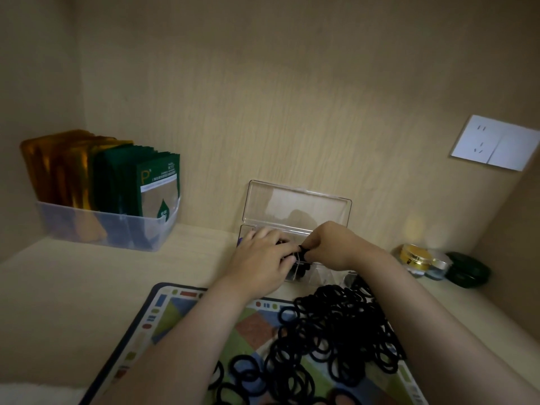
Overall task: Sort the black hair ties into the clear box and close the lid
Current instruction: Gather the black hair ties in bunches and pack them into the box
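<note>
A clear box (318,273) with inner dividers stands against the back wall, its lid (298,207) upright and open. Black hair ties show in its middle compartments. My left hand (260,264) lies over the box's left part, fingers curled on ties inside. My right hand (327,247) pinches a small bunch of black hair ties (304,250) just above the box's middle. A large pile of loose black hair ties (330,337) covers the patterned mat (163,311) in front.
A translucent bin (111,232) with gold and green sachets stands at the back left. Small jars (415,258) and a dark green round case (467,270) sit at the right. A white wall socket (493,143) is on the right wall.
</note>
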Motion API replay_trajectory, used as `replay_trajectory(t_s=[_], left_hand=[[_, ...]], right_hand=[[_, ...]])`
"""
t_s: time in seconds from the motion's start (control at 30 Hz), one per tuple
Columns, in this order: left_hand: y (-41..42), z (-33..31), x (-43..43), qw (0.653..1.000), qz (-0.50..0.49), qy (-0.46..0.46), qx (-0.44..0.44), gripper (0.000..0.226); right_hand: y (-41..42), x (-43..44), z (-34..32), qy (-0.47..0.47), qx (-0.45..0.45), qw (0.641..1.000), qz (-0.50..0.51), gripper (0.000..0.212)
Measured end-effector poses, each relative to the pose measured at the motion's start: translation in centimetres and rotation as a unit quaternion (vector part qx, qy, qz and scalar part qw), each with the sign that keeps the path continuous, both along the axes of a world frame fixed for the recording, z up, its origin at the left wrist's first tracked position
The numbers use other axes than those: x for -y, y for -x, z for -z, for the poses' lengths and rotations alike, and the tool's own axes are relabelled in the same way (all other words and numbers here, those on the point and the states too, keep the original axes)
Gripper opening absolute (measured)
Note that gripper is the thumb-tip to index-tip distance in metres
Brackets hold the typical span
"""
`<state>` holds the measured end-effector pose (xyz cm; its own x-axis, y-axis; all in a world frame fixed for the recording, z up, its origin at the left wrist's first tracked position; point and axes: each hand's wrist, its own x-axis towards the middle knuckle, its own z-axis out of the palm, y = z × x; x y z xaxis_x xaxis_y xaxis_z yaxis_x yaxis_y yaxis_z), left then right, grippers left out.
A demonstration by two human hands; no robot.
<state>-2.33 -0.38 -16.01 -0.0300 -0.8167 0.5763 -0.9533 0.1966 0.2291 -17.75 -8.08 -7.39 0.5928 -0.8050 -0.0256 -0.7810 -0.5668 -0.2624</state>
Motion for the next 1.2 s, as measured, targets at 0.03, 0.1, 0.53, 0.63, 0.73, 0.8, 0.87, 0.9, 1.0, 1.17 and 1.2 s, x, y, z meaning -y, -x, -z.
replay_trajectory(t_s=[0.03, 0.1, 0.53, 0.63, 0.73, 0.8, 0.87, 0.9, 1.0, 1.17, 1.2], left_hand=[[0.1, 0.0, 0.0, 1.0, 0.001, 0.002, -0.008, 0.034], [0.2, -0.2, -0.2, 0.999, 0.0, 0.011, -0.031, 0.029], [0.4, -0.7, -0.8, 0.999, 0.001, -0.035, 0.021, 0.042], [0.4, -0.7, -0.8, 1.0, 0.0, -0.02, 0.001, 0.042], [0.4, -0.7, -0.8, 1.0, 0.0, -0.01, -0.007, 0.042], [0.4, -0.8, -0.9, 1.0, 0.004, -0.011, -0.002, 0.043], [0.4, -0.8, -1.0, 1.0, 0.009, -0.014, -0.006, 0.043], [0.5, -0.9, -1.1, 1.0, 0.011, -0.013, -0.013, 0.042], [0.7, -1.7, -1.4, 1.0, 0.016, -0.004, -0.009, 0.038], [1.2, -4.6, -3.2, 0.999, 0.015, -0.026, -0.025, 0.02], [1.2, -5.2, -3.8, 0.998, 0.016, -0.051, -0.031, 0.016]], right_hand=[[0.0, -0.2, 0.4, 0.019, -0.024, 0.999, -0.009, 0.019], [-0.1, -0.3, 1.2, 0.054, -0.059, 0.997, -0.021, 0.033], [2.7, -1.2, -0.2, 0.052, 0.125, 0.991, -0.011, 0.042], [2.7, -1.8, 0.6, 0.077, 0.067, 0.994, -0.043, 0.039], [2.3, -1.9, 2.1, 0.124, -0.029, 0.987, -0.096, 0.037], [2.1, -1.8, 2.9, 0.135, -0.084, 0.982, -0.097, 0.032], [2.0, -1.9, 3.0, 0.132, -0.082, 0.984, -0.092, 0.03], [2.0, -2.0, 2.7, 0.132, -0.063, 0.985, -0.091, 0.032], [2.4, -2.5, 1.7, 0.126, 0.026, 0.988, -0.084, 0.043], [2.9, -3.9, 0.5, 0.103, 0.12, 0.984, -0.085, 0.039], [2.9, -4.4, 0.3, 0.093, 0.132, 0.983, -0.088, 0.036]])
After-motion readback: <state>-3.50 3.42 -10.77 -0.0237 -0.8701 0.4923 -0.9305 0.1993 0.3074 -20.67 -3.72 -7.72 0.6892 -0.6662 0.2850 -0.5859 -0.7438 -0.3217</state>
